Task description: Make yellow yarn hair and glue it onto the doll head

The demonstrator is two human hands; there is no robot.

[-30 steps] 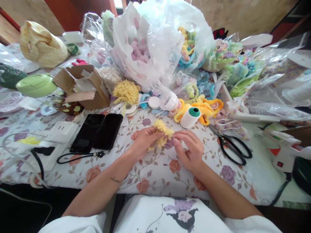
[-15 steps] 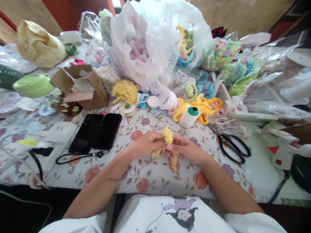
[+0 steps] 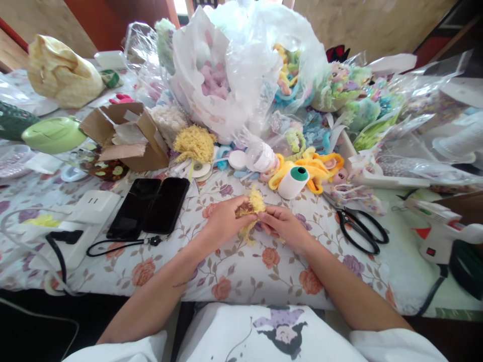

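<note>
Fluffy yellow yarn (image 3: pixel 257 200) is pinched between my two hands, low over the floral tablecloth (image 3: pixel 234 271). My left hand (image 3: pixel 228 219) is closed on it from the left, with a loose part hanging below the thumb. From the right, my right hand (image 3: pixel 282 225) grips the yarn close to my left thumb, fingers curled. How the strand runs inside the fingers is hidden. Beyond my hands lies a white thread spool (image 3: pixel 292 183) with a green end, against orange-yellow plush pieces (image 3: pixel 320 168). A larger bundle of yellow yarn (image 3: pixel 195 144) sits behind to the left.
Two black phones (image 3: pixel 166 205) and a white power strip (image 3: pixel 71 236) lie at left. Black-handled scissors (image 3: pixel 362 229) and a glue gun (image 3: pixel 433 231) are at right. An open cardboard box (image 3: pixel 139 151) and a large plastic bag (image 3: pixel 245 75) of plush pieces stand at the back.
The yarn tail that hung below my right hand no longer shows there. Both hands have shifted slightly left, and my right fingers have curled in closer to my left thumb.
</note>
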